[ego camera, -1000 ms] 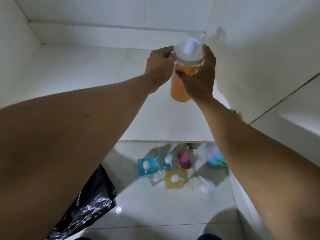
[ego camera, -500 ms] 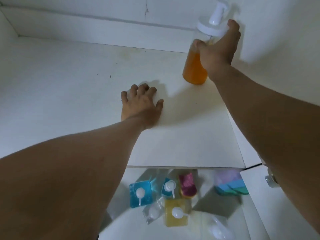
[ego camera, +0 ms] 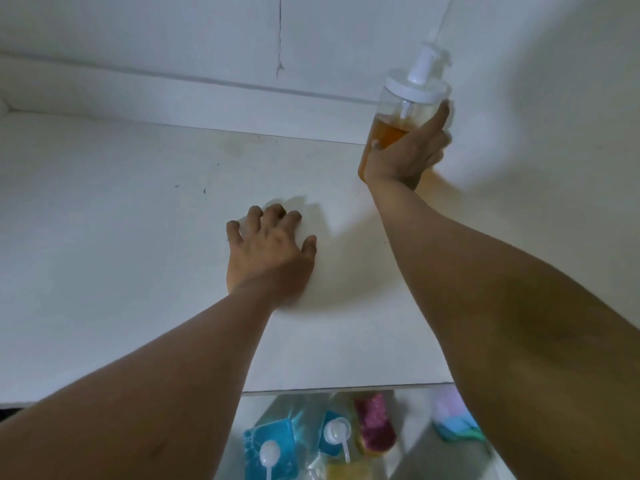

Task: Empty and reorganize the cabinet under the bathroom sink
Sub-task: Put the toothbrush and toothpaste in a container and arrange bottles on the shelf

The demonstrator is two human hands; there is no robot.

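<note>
While the white cabinet floor (ego camera: 104,244) is being taken in from above, the left hand (ego camera: 270,252) is being rested palm-down near its middle, with the fingers spread, slightly bent at the tips and grasping nothing. Further right, in the back right corner of the cabinet, the pump bottle (ego camera: 389,128) of orange liquid is being gripped round its body by the right hand (ego camera: 408,155). The thumb is being pressed against the bottle's left side and the fingers (ego camera: 440,118) are being wrapped round its right side, with one fingertip reaching up just under the white pump cap (ego camera: 417,86). The bottle is being held slightly tilted, close to the right wall. Its base is being hidden by the wrist, so it cannot be told whether it is touching the cabinet floor. Below the cabinet's front edge, on the tiled floor, a blue pouch (ego camera: 277,441), a smaller blue pouch (ego camera: 334,445), a dark red item (ego camera: 375,426) and a pastel stack (ego camera: 455,419) are being left lying close together.
</note>
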